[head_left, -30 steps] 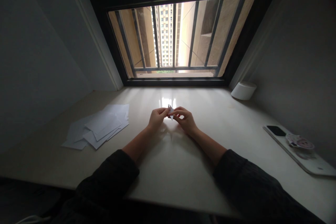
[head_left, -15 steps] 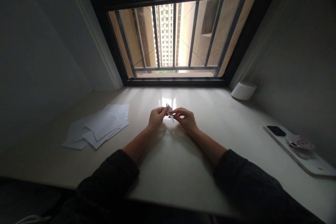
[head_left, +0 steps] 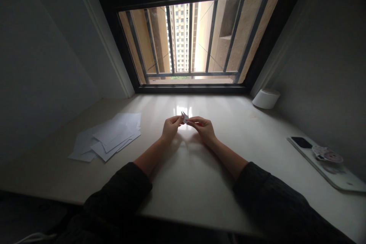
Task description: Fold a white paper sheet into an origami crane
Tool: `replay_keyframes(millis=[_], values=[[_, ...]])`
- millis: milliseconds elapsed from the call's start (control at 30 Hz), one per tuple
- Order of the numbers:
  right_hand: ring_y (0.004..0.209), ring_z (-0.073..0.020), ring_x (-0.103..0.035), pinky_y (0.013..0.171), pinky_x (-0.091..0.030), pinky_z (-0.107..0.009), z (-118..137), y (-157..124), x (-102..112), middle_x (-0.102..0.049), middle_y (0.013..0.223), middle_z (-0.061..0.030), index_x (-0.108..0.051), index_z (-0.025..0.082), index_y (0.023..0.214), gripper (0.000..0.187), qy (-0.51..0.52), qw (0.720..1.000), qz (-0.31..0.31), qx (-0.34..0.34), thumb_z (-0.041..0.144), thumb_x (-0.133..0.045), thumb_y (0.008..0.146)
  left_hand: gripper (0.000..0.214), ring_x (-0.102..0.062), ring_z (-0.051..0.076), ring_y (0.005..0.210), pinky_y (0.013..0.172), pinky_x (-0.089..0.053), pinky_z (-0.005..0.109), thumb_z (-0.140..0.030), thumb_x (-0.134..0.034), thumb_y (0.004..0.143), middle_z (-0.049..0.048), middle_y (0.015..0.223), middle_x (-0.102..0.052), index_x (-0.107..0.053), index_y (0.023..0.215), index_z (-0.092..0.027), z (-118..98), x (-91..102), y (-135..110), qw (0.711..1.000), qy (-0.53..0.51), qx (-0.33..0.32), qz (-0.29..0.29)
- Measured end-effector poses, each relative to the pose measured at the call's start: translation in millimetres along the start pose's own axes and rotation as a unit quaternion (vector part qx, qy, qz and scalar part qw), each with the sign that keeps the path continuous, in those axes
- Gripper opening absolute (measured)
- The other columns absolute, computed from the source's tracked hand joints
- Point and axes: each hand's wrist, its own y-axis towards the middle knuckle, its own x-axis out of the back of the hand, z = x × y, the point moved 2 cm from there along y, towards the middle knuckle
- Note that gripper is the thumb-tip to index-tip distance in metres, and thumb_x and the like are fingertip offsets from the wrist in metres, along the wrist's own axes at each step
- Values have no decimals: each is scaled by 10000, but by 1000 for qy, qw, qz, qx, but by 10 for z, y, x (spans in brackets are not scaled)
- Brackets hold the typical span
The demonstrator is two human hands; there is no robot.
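A small piece of folded paper (head_left: 185, 117), white with pointed tips at its upper left, is held up between my two hands above the middle of the table. My left hand (head_left: 170, 126) pinches its left side between thumb and fingers. From the other side, my right hand (head_left: 202, 127) grips its right edge with thumb and fingertips. The fingers hide part of the folds.
A loose pile of white paper sheets (head_left: 111, 137) lies on the pale table (head_left: 177, 190) at left. On the right are a phone (head_left: 340, 179) with a sticker-like grip and, farther back, a white cylindrical object (head_left: 266, 99). A barred window (head_left: 188, 89) stands behind.
The lower point of the folded paper, which stuck out below the fingers, no longer shows. My right fingers have closed together at its right edge; my left hand has barely moved.
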Motion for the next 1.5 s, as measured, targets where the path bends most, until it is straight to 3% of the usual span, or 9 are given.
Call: replay_keyframes(millis=[267, 500, 833, 1100, 1333, 1500], values=[[767, -223, -668, 731, -540, -373, -37, 5, 33, -726, 811, -56, -728, 203, 787, 322, 25, 997, -53, -52, 457, -772, 594, 382, -595, 183, 719, 680, -448, 306, -522, -630, 714, 57, 700, -674, -730, 771, -157, -22, -38, -36, 1000, 7, -9, 18], [751, -216, -691, 773, -543, -379, 2, 0, 4, -730, 777, -43, -701, 202, 823, 340, 117, 989, -54, -70, 361, -821, 547, 343, -592, 173, 715, 678, -444, 298, -483, -595, 759, 49, 700, -660, -714, 772, -161, -38, -56, -40, 999, 9, -27, 24], [719, -207, -692, 754, -545, -366, 5, -1, 3, -719, 729, -32, -687, 190, 762, 307, 132, 987, -43, -77, 343, -831, 538, 330, -601, 180, 782, 730, -451, 298, -460, -590, 785, 66, 813, -683, -706, 848, -158, -20, -55, -58, 996, 39, -73, 44], [713, -202, -684, 760, -532, -361, 17, -7, -15, -721, 732, -34, -691, 180, 767, 333, 143, 984, -31, -101, 335, -841, 514, 302, -580, 143, 687, 672, -450, 265, -438, -606, 775, 38, 692, -653, -704, 761, -152, -4, -47, -45, 998, 8, -62, 16], [732, -183, -655, 726, -507, -326, -5, -4, 13, -726, 790, -53, -724, 186, 855, 364, 92, 988, -47, -117, 409, -793, 576, 293, -604, 152, 691, 693, -473, 289, -428, -636, 756, 49, 712, -677, -721, 796, -150, 2, -43, -41, 998, -23, -50, -11], [688, -184, -630, 668, -481, -314, -54, 2, 27, -717, 735, -57, -742, 179, 778, 331, 2, 993, -19, -120, 470, -746, 619, 310, -610, 159, 725, 720, -469, 303, -434, -666, 728, 64, 794, -707, -734, 846, -156, -10, -24, -38, 998, -26, -49, -41]])
